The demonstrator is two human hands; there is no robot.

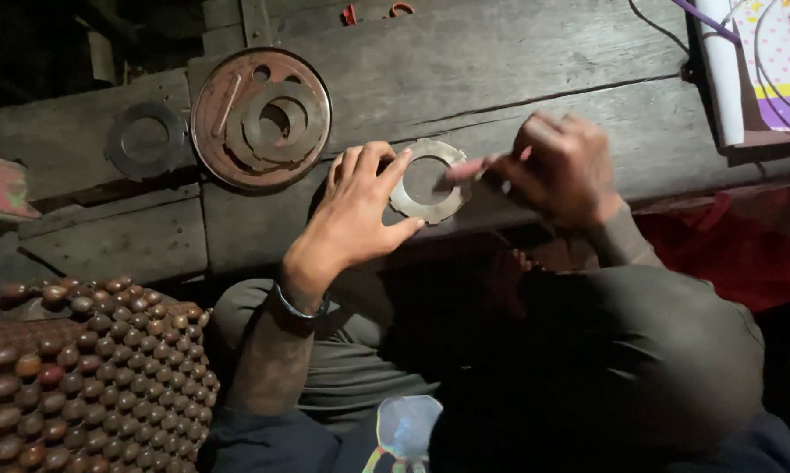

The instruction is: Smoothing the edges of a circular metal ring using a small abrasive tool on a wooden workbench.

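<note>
From the head camera I look down on a worn wooden workbench (500,79) that fills the upper half of the frame. At centre, a flat metal ring (427,181) with a notched outer edge lies on the planks near the bench's front edge. My left hand (360,210) rests just left of it, fingers spread and lightly curled, the thumb and forefinger touching the ring's left rim, pinning it rather than closing round it. My right hand (561,166) sits just right of centre, loosely curled, one extended finger pressing on the ring's right rim; the hand is blurred, and I cannot tell whether it also holds something small. A dark band (298,307) circles the left wrist.

In the upper left, a round rust-coloured metal plate (211,114) carries several more thin rings (281,118) stacked loosely on it. Just left of that plate a dark separate ring (147,140) lies flat on the wood. A beaded seat mat (79,377) of brown wooden beads occupies the lower left corner. At the upper right edge stands a white roll (719,70) beside a pink patterned box (785,52).
</note>
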